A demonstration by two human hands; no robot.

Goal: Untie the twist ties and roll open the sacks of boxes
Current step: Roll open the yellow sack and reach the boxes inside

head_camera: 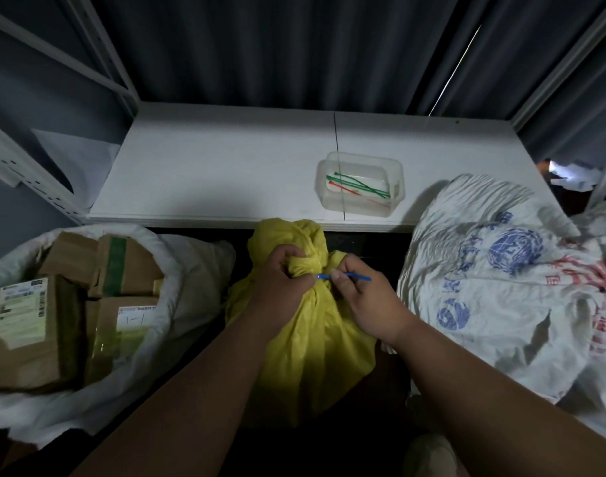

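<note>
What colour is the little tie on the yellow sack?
Blue. The tie around the yellow sack's neck shows clearly in the head view.

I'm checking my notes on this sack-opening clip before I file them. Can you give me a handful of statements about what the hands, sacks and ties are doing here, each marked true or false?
1. The right hand pinches the thin blue plastic tie at the neck of the yellow fabric sack. True.
2. The left hand rests on the white shelf board. False: it grips the bunched neck of the yellow sack.
3. The white sack on the left is rolled open, showing brown cardboard boxes. True.
4. The clear plastic tub holds only blue ties. False: it holds green and red ones.
5. The white printed sack on the right shows boxes. False: none are visible.
</note>
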